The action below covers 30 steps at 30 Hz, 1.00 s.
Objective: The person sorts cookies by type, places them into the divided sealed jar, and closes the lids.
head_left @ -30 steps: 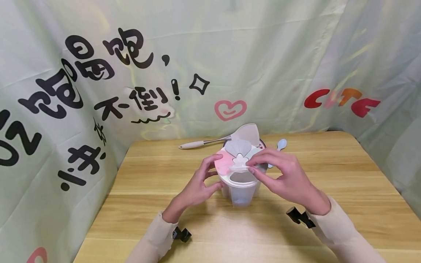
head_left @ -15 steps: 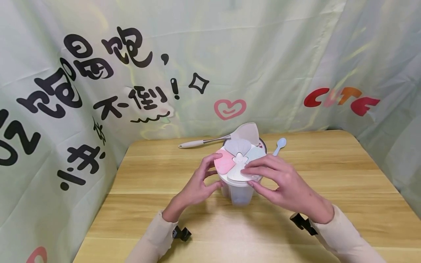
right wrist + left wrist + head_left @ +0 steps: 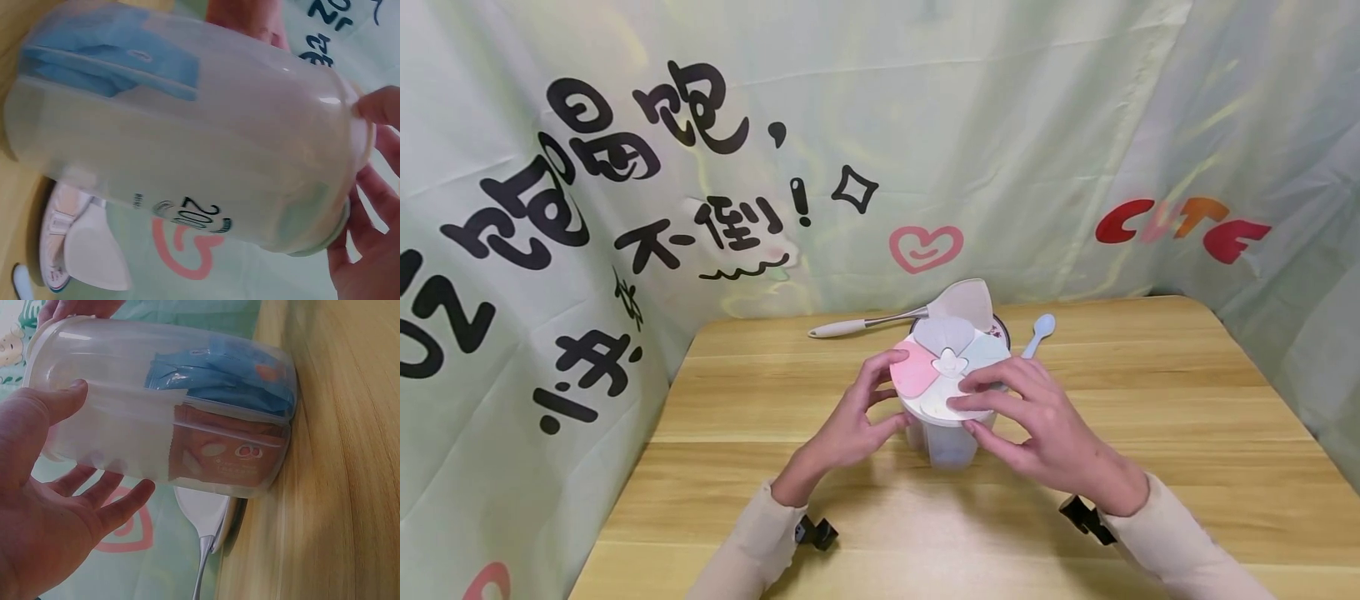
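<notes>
A clear plastic divided storage container [image 3: 951, 448] stands upright on the table. Its round lid has petal-shaped flaps, among them a pink flap [image 3: 913, 372] and a white front flap [image 3: 936, 402], which lies down over its opening. My left hand [image 3: 842, 423] holds the container's left side, thumb in front and fingers spread around it. My right hand [image 3: 1037, 417] has its fingertips on the white flap and its thumb at the lid's rim. Through the wall in the left wrist view show a blue packet [image 3: 206, 375] and a reddish-brown packet [image 3: 225, 450].
Behind the container lies a spatula [image 3: 842, 329] with a pale blade, over a dark-rimmed plate [image 3: 1002, 333] that is partly hidden. A light blue spoon [image 3: 1041, 327] lies right of them. A printed curtain [image 3: 1015, 150] surrounds the wooden table [image 3: 722, 400].
My right hand has lowered the raised white flap onto the front opening, and its fingers now rest on the flap. The left hand keeps its hold on the container.
</notes>
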Each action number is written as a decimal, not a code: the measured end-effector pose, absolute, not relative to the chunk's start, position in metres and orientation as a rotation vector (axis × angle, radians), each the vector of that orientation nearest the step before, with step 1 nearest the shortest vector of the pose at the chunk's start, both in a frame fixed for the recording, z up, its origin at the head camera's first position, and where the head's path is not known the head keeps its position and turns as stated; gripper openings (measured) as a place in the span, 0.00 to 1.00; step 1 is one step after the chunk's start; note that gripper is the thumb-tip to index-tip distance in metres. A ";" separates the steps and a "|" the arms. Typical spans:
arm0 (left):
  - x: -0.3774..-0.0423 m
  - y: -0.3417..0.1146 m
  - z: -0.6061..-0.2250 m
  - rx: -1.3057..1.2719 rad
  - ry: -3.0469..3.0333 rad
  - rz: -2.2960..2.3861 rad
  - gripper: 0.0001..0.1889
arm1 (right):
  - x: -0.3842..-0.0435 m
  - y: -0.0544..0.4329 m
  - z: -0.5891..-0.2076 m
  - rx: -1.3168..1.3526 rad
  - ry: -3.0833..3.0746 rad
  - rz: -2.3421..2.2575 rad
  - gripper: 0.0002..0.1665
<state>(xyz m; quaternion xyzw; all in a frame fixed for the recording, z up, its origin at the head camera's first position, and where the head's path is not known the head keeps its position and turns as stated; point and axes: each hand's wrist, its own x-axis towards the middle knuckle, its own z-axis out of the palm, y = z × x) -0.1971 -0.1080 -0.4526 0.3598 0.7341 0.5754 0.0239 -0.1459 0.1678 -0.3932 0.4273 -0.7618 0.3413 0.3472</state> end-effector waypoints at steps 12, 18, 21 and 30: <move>-0.195 -0.110 -0.450 1.122 2.275 1.769 0.44 | -0.142 0.163 -0.406 1.067 -1.920 0.971 0.17; -0.196 -0.114 -0.449 1.103 2.283 1.772 0.44 | -0.143 0.157 -0.407 1.059 -1.906 1.003 0.17; -0.195 -0.116 -0.450 1.090 2.285 1.784 0.45 | -0.142 0.155 -0.405 1.072 -1.918 1.013 0.17; -0.197 -0.128 -0.440 1.169 2.216 1.805 0.51 | -0.153 0.173 -0.384 1.047 -1.879 1.152 0.25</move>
